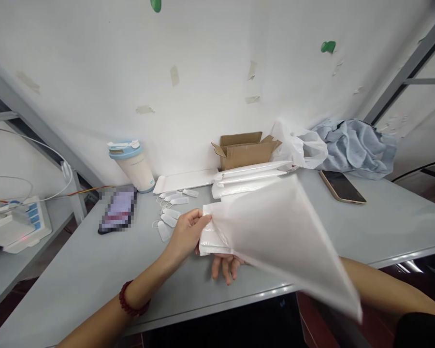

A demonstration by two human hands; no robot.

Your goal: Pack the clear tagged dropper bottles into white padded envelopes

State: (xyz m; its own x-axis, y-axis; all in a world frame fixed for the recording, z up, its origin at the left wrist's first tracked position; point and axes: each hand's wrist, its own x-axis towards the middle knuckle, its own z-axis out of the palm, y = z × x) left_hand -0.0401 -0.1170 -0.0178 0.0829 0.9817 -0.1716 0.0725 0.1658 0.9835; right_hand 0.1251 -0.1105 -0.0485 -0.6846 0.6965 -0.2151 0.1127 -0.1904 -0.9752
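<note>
**Whites on a grey table**

The bag (282,232) is translucent milky white. The table (76,270) is pale grey. At far centre the box (244,150) is brown; far left, the cup (132,164) is cream with a light blue band. The far-right cloth (355,145) is dusty blue. The bracelet (128,302) is dark red.

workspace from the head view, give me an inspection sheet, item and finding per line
surface: grey table, matte, front edge in view
job's things: white translucent bag held up over the table, blurred; stack of similar white bags behind it
clutter: small white tags, white tray, cup with blue lid, open cardboard box, plastic bag, blue cloth, two phones
grippers: left hand pinches the bag's folded end with its fingers; right hand under the bag, mostly hidden
cables: white cables running to a power strip at left
surroundings: white wall with tape scraps, grey metal frame
</note>
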